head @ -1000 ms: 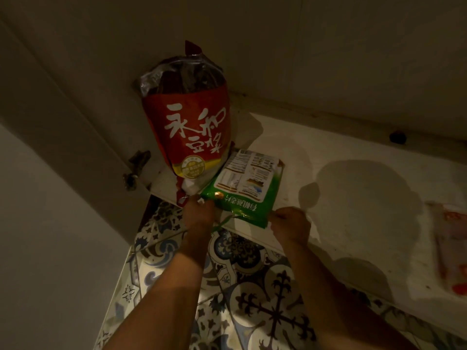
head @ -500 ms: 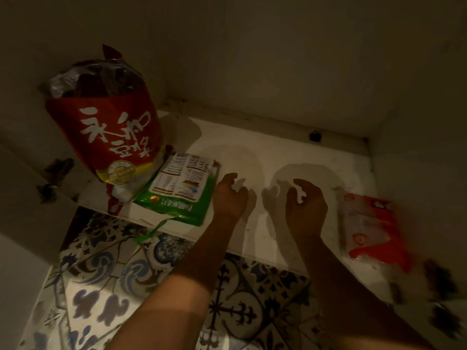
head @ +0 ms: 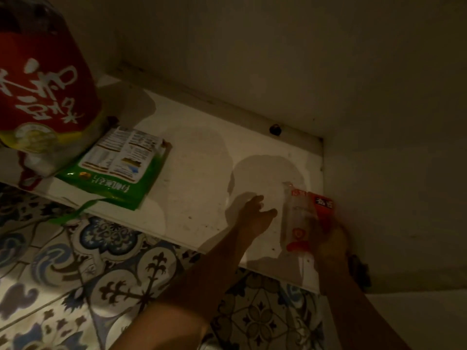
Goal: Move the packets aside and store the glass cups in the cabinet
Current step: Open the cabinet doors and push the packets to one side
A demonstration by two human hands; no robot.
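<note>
A dim cabinet shelf [head: 197, 173] fills the view. My right hand [head: 331, 243] grips the near end of a clear and red packet [head: 303, 215] at the shelf's right side, against the cabinet wall. Just left of that packet, my left hand [head: 255, 215] hovers over the shelf with fingers apart and nothing in it. A flat green packet [head: 118, 168] lies at the shelf's left, overhanging the front edge. A tall red bag [head: 43, 92] with white characters stands behind it at the far left. No glass cups are in view.
Patterned blue and brown floor tiles [head: 106, 274] lie below the shelf's front edge. A small dark knob [head: 275, 129] sits at the back of the shelf. The cabinet's right wall [head: 391, 173] stands close beside the red packet.
The view swung right. Both hands left the green packet and crossed to the shelf's right side. My right hand has closed on the clear and red packet.
</note>
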